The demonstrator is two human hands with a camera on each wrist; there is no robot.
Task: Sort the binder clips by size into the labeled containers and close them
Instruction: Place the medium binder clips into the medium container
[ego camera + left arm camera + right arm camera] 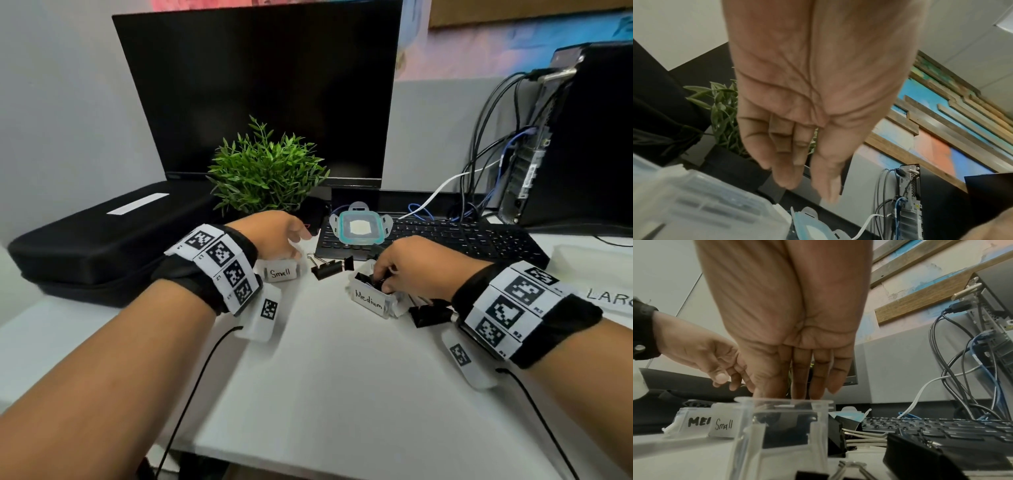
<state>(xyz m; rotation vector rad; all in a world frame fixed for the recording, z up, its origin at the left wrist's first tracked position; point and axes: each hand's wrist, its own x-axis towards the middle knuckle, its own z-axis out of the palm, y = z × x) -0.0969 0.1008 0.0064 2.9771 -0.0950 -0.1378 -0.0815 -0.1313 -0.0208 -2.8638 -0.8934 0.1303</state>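
My right hand (pixel 383 281) reaches into the clear "Medium" container (pixel 370 303), thumb and fingertips pinching a black binder clip (pixel 785 423) inside it. My left hand (pixel 298 245) hovers just behind the "Small" container (pixel 279 272), fingers relaxed and empty; the left wrist view shows the left hand (pixel 807 186) holding nothing. Two black clips (pixel 327 269) lie on the table between the containers. Larger black clips (pixel 428 313) sit to the right of the Medium container, under my right wrist. The "LARGE" container (pixel 603 274) is at the far right, partly cut off.
A teal-rimmed lid (pixel 359 228) rests on the black keyboard (pixel 462 240). Another lid marked "MED" (pixel 694 421) lies beside the Small container. A potted plant (pixel 267 171), a monitor, a black case (pixel 102 240) and a computer tower (pixel 582 137) with cables line the back.
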